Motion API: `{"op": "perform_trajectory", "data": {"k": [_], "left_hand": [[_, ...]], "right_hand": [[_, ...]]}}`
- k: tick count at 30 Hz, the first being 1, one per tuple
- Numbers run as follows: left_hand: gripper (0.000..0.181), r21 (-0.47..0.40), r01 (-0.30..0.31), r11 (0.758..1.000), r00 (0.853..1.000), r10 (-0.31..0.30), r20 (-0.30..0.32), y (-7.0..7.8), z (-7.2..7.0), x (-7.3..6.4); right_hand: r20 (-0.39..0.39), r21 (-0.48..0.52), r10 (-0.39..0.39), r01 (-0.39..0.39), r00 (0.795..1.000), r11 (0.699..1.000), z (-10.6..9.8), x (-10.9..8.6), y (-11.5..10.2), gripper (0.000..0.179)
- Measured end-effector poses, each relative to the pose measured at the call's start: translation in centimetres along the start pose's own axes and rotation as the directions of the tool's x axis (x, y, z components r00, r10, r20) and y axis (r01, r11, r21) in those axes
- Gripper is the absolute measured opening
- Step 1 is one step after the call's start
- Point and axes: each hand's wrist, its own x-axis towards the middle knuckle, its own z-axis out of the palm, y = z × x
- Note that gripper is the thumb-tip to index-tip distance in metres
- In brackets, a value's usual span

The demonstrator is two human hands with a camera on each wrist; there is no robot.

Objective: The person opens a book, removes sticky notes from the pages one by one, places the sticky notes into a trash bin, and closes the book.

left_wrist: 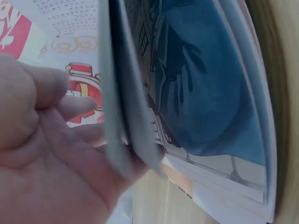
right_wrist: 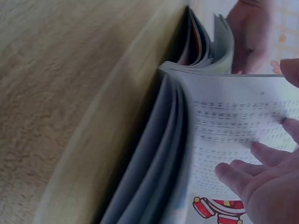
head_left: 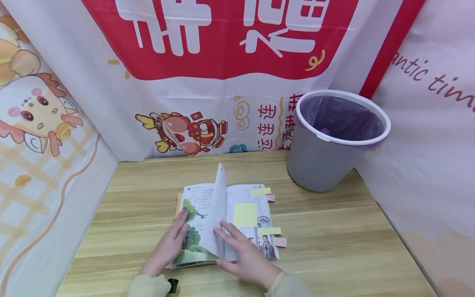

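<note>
An open book (head_left: 241, 196) is located on the wood-grain desk (head_left: 326, 239), at the lower centre of the frame in the head view. A single leaf (head_left: 217, 206) is raised near the middle of the book and is tilted toward the left page. The left grip (head_left: 172, 239) is placed at the left edge of the book; its fingers are extended and rested on the left page, beside a printed green tree (head_left: 191, 210). In the left wrist view, loose pages are seen in front of its fingers. The right grip (head_left: 246, 255) is spread, with nothing pinched; its fingers are set against the raised leaf, and the printed text on that leaf is seen in the right wrist view.

A square yellow note (head_left: 245, 214) is attached to the right page. Two yellow strips (head_left: 269, 231) and two pink tabs (head_left: 280, 242) are positioned along the right margin, the tabs projecting beyond the page edge. A portrait (head_left: 266, 247) is printed at the lower right of that page.

A grey waste bin (head_left: 315, 161), fitted with a purple liner (head_left: 334, 119), is stood at the right of the frame. At the top, a red panel (head_left: 222, 53) with white characters is displayed on the backdrop. A small black object (head_left: 173, 285) is visible beside the left sleeve (head_left: 148, 285).
</note>
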Motion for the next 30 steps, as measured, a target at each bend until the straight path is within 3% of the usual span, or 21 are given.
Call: {"op": "perform_trajectory", "data": {"k": [4,8,17,24,27,30], "left_hand": [[0.054,-0.081,0.022,0.997,0.999,-0.025,-0.041,-0.5,-0.6,0.0],[0.059,-0.093,0.028,0.995,0.997,-0.035,-0.067,-0.9,-1.2,0.0],[0.062,-0.111,0.092,0.99,0.994,-0.098,-0.049,-1.7,-2.2,0.1],[0.059,-0.056,0.19,0.98,0.979,-0.193,-0.06,-1.9,-3.2,-0.1],[0.065,0.023,0.172,0.985,0.983,-0.17,-0.071,-1.4,-3.1,-0.2],[0.067,0.096,0.111,0.989,0.99,-0.102,-0.094,-0.5,-2.8,-0.3]], "right_hand": [[0.084,-0.107,0.012,-0.003,0.996,0.994,0.9,0.1,0.4,0.076],[0.133,-0.18,0.027,-0.003,0.991,0.984,1.6,0.1,0.6,0.068],[0.201,-0.237,0.082,-0.032,0.976,0.971,2.1,0.2,0.7,0.059],[0.221,-0.292,0.1,-0.032,0.97,0.956,2.6,0.3,1.2,0.055],[0.23,-0.312,0.113,-0.036,0.967,0.949,3.0,0.4,1.4,0.055],[0.242,-0.353,0.114,-0.023,0.963,0.936,3.5,0.7,1.5,0.055]]}}
